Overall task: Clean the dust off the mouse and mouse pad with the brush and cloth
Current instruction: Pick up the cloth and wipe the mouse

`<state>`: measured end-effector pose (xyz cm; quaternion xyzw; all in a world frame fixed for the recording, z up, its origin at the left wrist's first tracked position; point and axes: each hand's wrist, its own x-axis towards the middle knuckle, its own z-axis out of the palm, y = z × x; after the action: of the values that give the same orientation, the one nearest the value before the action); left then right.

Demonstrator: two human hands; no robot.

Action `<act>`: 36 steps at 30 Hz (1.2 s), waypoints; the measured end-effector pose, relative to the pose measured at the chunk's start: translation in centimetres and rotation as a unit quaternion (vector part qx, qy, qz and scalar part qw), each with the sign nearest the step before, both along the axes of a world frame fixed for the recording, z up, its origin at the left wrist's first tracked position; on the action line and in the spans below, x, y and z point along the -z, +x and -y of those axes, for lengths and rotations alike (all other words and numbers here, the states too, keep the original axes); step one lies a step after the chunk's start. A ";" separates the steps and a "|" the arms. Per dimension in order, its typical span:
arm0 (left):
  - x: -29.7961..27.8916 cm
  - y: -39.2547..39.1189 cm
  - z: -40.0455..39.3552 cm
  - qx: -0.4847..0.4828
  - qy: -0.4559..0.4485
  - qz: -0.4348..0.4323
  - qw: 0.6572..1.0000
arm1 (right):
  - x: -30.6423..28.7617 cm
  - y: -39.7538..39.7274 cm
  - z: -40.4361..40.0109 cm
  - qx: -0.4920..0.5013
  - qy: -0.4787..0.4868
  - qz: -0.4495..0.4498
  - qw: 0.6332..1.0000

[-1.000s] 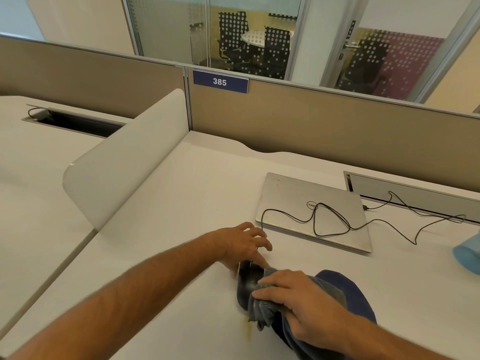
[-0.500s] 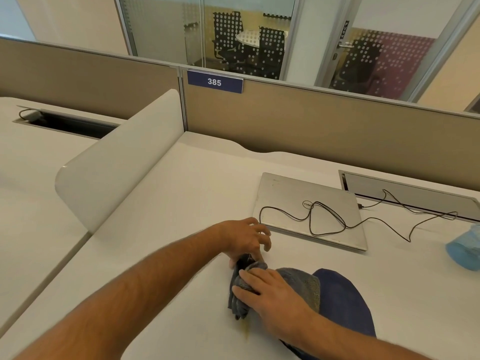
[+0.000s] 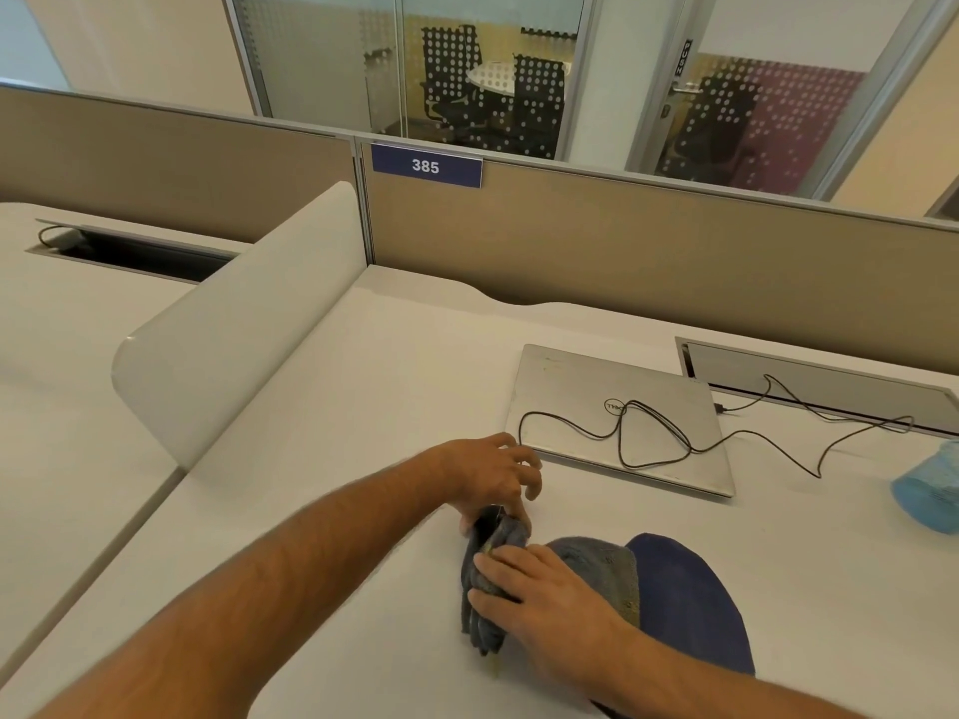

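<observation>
Smooth white worktop (image 3: 363, 386): near the shut metal laptop (image 3: 617, 417), the left hand (image 3: 493, 474) pinches the black mouse (image 3: 485, 524); the right hand (image 3: 539, 594) presses a fuzzy grey cloth (image 3: 488, 578) on it, beside the rounded blue pad (image 3: 685, 604).

I see a closed silver laptop (image 3: 617, 417) lying flat on the white table (image 3: 363, 407). A thin black cable (image 3: 654, 438) loops across its lid. Right of the laptop sits a pale blue object (image 3: 929, 490); behind it, a sign (image 3: 426, 166) reads 385.
</observation>
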<state>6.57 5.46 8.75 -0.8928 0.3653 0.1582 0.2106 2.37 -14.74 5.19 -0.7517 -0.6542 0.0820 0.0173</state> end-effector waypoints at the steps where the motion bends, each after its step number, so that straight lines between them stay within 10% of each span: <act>1: 0.0 0.0 0.0 0.001 -0.001 -0.002 1.000 | 0.1 -0.2 -0.1 -0.009 -0.017 -0.001 1.000; 28: 0.3 -0.2 -0.1 -0.001 -0.022 -0.008 1.000 | -2.0 -1.2 1.7 -0.019 -0.009 -0.100 0.995; 36: 1.5 -4.1 -0.1 -0.181 -0.181 -0.023 0.966 | -5.8 3.0 11.0 0.245 0.161 -0.196 0.936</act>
<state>2.45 5.60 7.27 -0.9635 0.2248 0.1452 0.0050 5.40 -25.70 11.00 -0.8446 -0.4382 0.1150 0.2853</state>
